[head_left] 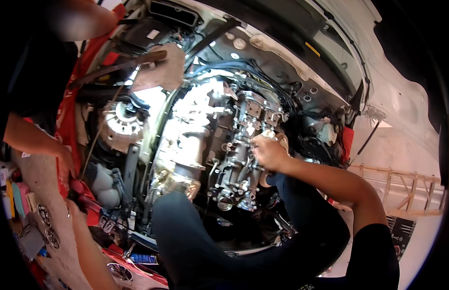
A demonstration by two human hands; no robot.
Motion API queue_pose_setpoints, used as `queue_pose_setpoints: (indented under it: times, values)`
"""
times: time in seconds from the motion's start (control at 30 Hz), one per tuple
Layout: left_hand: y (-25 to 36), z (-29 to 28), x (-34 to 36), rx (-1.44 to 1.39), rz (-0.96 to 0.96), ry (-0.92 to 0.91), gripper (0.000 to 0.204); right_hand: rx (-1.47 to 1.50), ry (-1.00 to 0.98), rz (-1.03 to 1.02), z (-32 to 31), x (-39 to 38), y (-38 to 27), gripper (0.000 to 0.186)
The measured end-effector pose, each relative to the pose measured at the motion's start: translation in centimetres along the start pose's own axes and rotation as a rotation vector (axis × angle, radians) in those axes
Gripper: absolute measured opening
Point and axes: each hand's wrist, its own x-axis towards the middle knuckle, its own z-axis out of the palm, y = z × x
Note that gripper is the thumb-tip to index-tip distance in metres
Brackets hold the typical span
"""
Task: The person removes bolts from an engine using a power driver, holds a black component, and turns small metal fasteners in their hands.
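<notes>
**Engine top under a bent right hand, car bay with edge cover**

Item: engine [240, 150], metal, upper parts bare, set in the middle of the bay among hoses and wiring. You have it between your dark-trousered legs, near enough that your right arm need not stretch.

Item: your right hand [270, 153], over the engine's right-hand side. Fingers curled in toward the metal; whether they pinch a small part or merely press, you cannot tell from here. The bent elbow probably gives you control in a tight spot.

Item: your left arm, low at the left, reaching up toward the bay's edge. Its left hand [74, 209] is poorly shown beside a red object; finger state and grip cannot be told. It may be there to steady you.

Item: left trouser leg [178, 217], knee raised in front of the engine, likely a brace for your weight.

Item: red cover [69, 121], draped along the left edge, presumably to guard the paint from arms and tools. A co-worker's hand [65, 166] hangs at it, fingers pointing down.

Item: brown flat sheet [159, 70], lying over the upper left of the bay; purpose unclear.

Item: blue can [143, 259], on its side at the near edge, seemingly kept within your reach.

Item: wooden frame [400, 188], well apart at the right.
</notes>
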Motion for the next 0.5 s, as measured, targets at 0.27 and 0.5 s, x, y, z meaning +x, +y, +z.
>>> queue_pose_setpoints:
  times: [0.27, 0.5]
  values:
    - [0.4, -2.3, 2.5, 0.106, -0.038, 0.118, 0.079, 0.237, -0.29, 0.8, 6.3, -1.4, 6.3, 0.089]
    - [0.4, -3.9, 2.5, 0.217, 0.055, 0.194, 0.079, 0.301, -0.141, 0.888, 7.9, -0.2, 7.0, 0.067]
